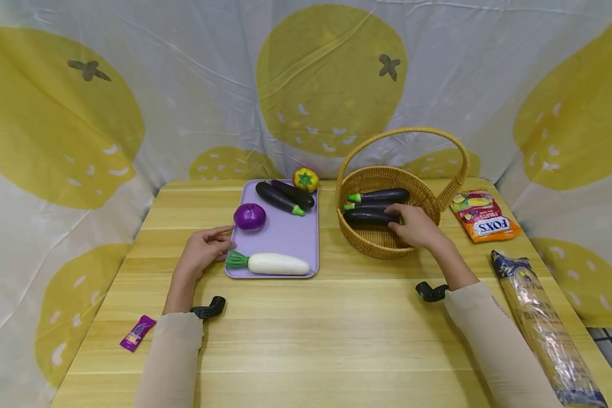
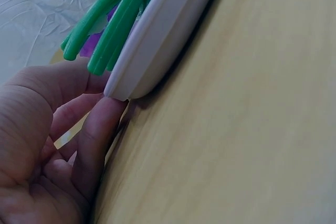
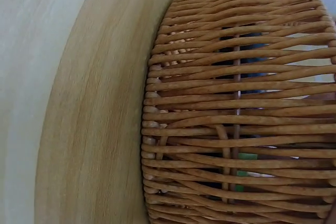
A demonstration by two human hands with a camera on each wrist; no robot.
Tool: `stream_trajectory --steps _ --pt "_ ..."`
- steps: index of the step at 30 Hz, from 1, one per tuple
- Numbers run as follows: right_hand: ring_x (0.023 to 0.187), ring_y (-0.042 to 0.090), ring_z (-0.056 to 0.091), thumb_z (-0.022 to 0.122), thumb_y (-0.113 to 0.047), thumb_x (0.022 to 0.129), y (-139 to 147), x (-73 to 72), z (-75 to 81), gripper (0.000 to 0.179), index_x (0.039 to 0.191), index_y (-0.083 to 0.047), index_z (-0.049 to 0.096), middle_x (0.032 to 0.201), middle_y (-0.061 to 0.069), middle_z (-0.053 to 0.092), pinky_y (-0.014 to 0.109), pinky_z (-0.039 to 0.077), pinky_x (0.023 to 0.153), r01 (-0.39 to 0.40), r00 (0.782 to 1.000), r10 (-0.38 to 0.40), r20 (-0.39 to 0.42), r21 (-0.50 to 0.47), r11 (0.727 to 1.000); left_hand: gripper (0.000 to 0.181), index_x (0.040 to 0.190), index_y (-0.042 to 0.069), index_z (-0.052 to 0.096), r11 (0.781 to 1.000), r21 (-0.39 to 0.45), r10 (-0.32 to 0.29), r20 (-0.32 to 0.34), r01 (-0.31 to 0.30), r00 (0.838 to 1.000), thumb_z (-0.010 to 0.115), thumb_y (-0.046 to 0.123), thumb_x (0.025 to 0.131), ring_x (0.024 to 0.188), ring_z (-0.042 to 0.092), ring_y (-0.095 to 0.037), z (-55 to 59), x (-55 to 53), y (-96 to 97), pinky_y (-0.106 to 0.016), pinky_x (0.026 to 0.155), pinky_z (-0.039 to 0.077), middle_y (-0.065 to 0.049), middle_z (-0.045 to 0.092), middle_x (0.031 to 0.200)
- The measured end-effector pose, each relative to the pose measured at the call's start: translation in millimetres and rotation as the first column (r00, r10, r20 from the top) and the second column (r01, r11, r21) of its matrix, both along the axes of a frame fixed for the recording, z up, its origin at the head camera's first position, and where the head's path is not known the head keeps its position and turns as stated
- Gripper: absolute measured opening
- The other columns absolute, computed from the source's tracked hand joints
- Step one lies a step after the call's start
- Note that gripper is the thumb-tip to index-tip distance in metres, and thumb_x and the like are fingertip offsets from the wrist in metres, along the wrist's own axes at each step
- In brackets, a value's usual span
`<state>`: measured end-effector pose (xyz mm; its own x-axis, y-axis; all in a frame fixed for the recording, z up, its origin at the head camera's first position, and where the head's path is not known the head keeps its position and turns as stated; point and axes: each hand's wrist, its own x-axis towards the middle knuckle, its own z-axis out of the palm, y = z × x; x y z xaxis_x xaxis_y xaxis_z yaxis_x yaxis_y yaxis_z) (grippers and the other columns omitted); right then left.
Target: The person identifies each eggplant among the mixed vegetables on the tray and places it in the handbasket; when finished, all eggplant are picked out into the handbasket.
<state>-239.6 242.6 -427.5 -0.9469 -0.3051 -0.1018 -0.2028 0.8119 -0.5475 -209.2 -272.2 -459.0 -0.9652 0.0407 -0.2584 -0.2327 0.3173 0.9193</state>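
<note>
My left hand (image 1: 204, 249) pinches the left edge of a lilac tray (image 1: 288, 238); in the left wrist view, fingertips (image 2: 107, 116) meet the rim from below. A white radish (image 1: 279, 264) with green stalks (image 2: 113, 35) lies along the tray's front, a purple onion (image 1: 250, 217) at its left, and two eggplants (image 1: 276, 198) at the back. Inside the wicker basket (image 1: 377, 247), my right hand (image 1: 414, 225) grips the blunt end of the nearest eggplant (image 1: 366, 217). Two more eggplants (image 1: 385, 195) lie behind it. Basket weave (image 3: 241, 98) hides most of this in the right wrist view.
The basket's tall handle (image 1: 405, 130) arches over it. A yellow-and-green pepper (image 1: 306, 179) sits at the tray's back right corner. On the right lie a Fox's candy bag (image 1: 484, 216) and a long clear packet (image 1: 545, 323). A small purple wrapper (image 1: 137, 333) lies front left.
</note>
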Motion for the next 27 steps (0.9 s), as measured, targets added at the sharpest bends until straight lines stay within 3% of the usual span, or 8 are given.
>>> stream_trajectory --steps 19,27 --pt "0.115 0.039 0.064 0.063 -0.013 0.102 -3 -2.3 1.8 0.035 0.134 0.001 0.062 0.130 0.023 0.066 0.053 0.055 0.095 0.043 0.998 -0.044 -0.035 -0.042 0.998 0.055 0.146 0.007 0.058 1.000 -0.004 0.004 0.001 -0.004 1.000 0.074 0.006 0.093 0.077 0.066 -0.005 -0.1 3.7 2.1 -0.023 0.072 0.063 -0.005 0.063 0.105" --pt "0.107 0.034 0.066 0.063 -0.018 0.104 -7 8.8 7.9 0.032 0.131 -0.001 0.064 0.121 0.018 0.069 0.050 0.057 0.089 0.063 0.995 -0.073 -0.074 -0.122 0.990 0.055 0.146 0.007 0.058 1.000 -0.021 -0.006 -0.005 0.006 1.000 0.074 0.008 0.093 0.079 0.066 -0.006 3.7 2.8 2.9 -0.023 0.073 0.063 -0.006 0.062 0.107"
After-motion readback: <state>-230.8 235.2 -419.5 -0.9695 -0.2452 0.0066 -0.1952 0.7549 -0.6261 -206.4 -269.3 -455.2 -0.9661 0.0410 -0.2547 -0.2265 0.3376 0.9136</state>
